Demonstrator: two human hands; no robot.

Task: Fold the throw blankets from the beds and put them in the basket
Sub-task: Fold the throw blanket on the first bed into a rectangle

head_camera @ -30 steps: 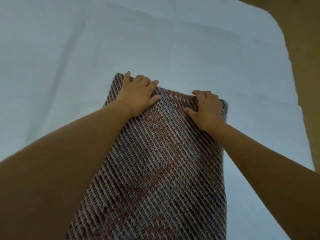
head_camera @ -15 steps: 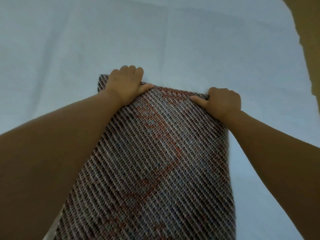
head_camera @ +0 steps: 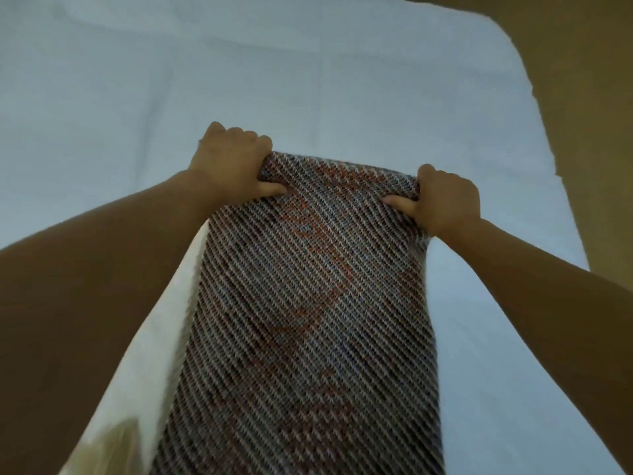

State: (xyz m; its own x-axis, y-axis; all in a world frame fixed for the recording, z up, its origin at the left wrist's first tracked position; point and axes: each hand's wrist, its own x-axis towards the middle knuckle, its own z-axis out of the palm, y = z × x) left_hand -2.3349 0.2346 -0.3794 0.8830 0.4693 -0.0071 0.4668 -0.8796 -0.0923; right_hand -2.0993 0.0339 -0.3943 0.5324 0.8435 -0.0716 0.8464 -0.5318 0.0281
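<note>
**Position.** The throw blanket (head_camera: pixel 308 303) lies lengthwise on the bed (head_camera: pixel 308 80) as a long narrow band. It runs from the bottom of the view to its far end at mid-frame.

**Hold.** The left hand (head_camera: pixel 233 169) grips the far left corner and the right hand (head_camera: pixel 445 200) the far right corner. On each, the fingers (head_camera: pixel 239 140) curl over the far edge with the thumb pressed on the top face, so both are closed on the cloth.

**Judgement.** A corner in each hand holds the far edge taut and square. That suits drawing this end back over the near part for a further fold.

**Noted.** A pale cream layer (head_camera: pixel 164 320) shows along the left side (underside or lining, cannot tell which). It suggests the long edges are not aligned.

**Basket.** Not in view, and the folding appears unfinished.
</note>
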